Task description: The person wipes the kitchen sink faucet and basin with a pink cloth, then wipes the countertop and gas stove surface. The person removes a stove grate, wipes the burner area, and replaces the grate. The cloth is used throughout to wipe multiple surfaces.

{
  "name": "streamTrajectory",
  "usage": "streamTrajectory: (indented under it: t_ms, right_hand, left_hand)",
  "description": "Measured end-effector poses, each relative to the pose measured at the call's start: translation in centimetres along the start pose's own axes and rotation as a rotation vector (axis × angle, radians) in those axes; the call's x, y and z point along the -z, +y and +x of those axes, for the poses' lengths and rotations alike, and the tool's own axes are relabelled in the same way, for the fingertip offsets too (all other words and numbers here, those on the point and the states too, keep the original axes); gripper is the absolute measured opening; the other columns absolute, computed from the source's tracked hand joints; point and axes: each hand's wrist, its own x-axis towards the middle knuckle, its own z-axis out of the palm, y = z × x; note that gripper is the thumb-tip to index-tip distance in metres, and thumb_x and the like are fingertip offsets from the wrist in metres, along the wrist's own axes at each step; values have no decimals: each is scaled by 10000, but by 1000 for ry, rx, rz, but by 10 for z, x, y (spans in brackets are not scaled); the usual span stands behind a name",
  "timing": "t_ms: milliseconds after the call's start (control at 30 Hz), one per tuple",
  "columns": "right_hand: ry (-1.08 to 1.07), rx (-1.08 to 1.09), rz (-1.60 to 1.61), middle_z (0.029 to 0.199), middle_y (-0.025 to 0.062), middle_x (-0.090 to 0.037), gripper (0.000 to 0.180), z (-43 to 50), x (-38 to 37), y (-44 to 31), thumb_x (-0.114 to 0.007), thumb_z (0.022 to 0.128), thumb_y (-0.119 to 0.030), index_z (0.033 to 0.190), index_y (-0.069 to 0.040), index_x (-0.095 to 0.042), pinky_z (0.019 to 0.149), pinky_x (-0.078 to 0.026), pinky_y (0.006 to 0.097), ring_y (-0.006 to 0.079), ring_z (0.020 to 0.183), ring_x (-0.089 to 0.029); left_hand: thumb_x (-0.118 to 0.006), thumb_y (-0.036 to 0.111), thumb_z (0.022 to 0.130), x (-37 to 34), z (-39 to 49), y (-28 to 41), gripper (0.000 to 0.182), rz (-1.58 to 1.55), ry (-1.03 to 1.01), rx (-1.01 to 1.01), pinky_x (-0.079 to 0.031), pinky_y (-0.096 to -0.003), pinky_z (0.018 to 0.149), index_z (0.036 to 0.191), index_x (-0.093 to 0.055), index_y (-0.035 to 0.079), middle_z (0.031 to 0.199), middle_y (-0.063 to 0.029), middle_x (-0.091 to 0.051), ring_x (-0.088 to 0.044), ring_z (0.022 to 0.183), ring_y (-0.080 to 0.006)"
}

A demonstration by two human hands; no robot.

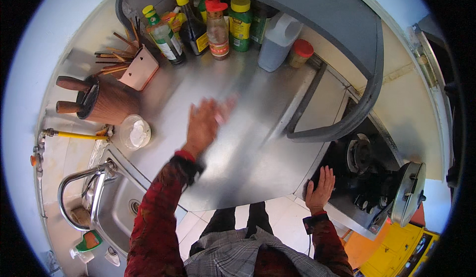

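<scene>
My left hand is over the middle of the stainless steel countertop, blurred by motion. Its fingers look spread, and I see no object in it; a pinkish blur at its right side looks like the thumb. Whether the palm touches the steel is unclear. My right hand lies at the left edge of the black gas hob, fingers extended and thumb apart, holding nothing. Dark bands with cables sit on both wrists. Left of my left hand stands a clear plastic tub with something white inside.
Several sauce bottles, a plastic jug and a red-lidded jar line the back. A chopstick holder and a knife block stand left. The sink is at lower left. A grey padded frame overhangs the right side; a lidded pan stands beyond.
</scene>
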Motion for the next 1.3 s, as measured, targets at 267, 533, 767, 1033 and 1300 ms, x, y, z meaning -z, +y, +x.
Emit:
streamTrajectory:
  t_ms: [267, 533, 767, 1033, 1300]
  right_hand:
    - [12, 0, -3, 1547, 194, -367, 598, 0, 1, -2, -484, 973, -292, 1491, -12, -380, 1210, -167, 544, 386, 1466, -290]
    - [16, 14, -38, 1541, 190, -385, 601, 0, -3, 2, -490, 978, -304, 1487, -2, -383, 1206, -184, 540, 388, 1456, -307]
    - [108, 99, -34, 1526, 197, -409, 558, -1, -3, -1, -471, 1015, -300, 1484, -6, -398, 1191, -229, 535, 394, 1442, -335]
    - [110, 48, -5, 1516, 185, -432, 584, -6, -6, 2, -561, 954, -281, 1467, -32, -439, 1195, -234, 521, 381, 1428, -359]
    - [149, -35, 72, 1511, 152, -439, 585, -6, -15, 9, -601, 913, -318, 1418, -40, -500, 1220, -181, 517, 356, 1442, -339]
  left_hand:
    - [-498, 183, 986, -37, 48, 14, 231, -341, 271, 2, -433, -466, 953, 1088, -660, 54, 1149, -173, -653, -578, 1095, -382]
    - [-605, 149, 888, 9, -100, 211, 556, -572, -392, -393, -250, -463, 1222, 1422, -500, 37, 1510, -134, -471, -406, 1425, -289]
    - [-524, 105, 912, 59, -156, 48, 471, -304, -109, 198, -343, -511, 1104, 1381, -525, 63, 1361, -205, -559, -503, 1260, -397]
    - [-522, 180, 972, 73, -208, -35, 470, 62, 205, 686, -298, -480, 1166, 1392, -494, -29, 1448, -251, -489, -418, 1363, -432]
    - [-673, 344, 886, 22, -179, 164, 762, -100, 32, 234, -217, -548, 1187, 1478, -377, -34, 1531, -244, -391, -325, 1445, -427]
